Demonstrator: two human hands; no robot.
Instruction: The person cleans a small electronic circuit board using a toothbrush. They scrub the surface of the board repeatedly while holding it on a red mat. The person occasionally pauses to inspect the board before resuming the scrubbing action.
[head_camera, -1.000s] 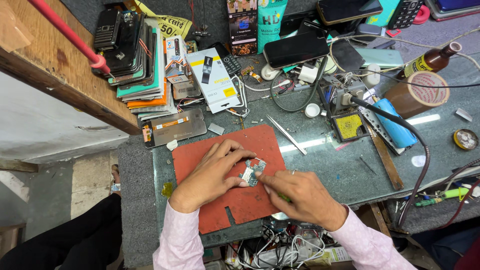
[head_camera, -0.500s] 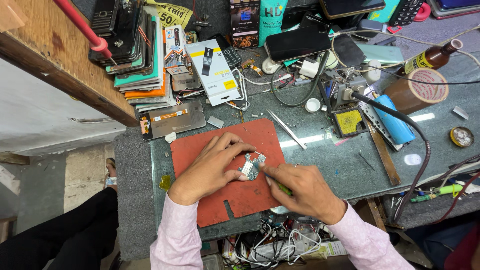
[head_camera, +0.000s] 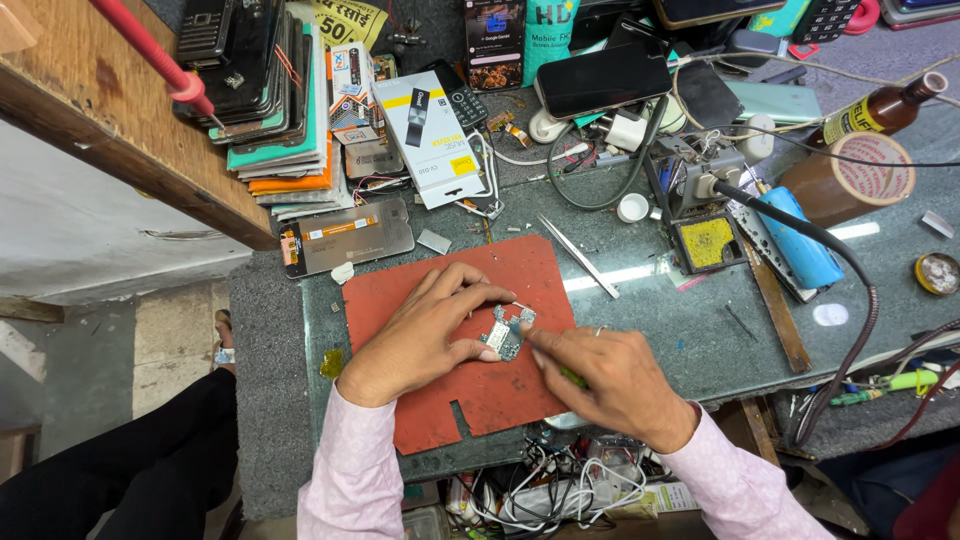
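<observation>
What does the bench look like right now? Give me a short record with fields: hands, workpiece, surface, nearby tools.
left hand: left hand pins the small circuit board with its fingertips
right hand: right hand grips a green-handled tool, its tip at the board
surface: board lies on a red mat on the glass-topped bench
nearby tools: tweezers beside the mat; blue-handled soldering iron further right

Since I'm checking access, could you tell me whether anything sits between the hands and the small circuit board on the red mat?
Nothing visible does: the left hand already pins the circuit board on the red mat, and the right hand touches its edge.
</observation>
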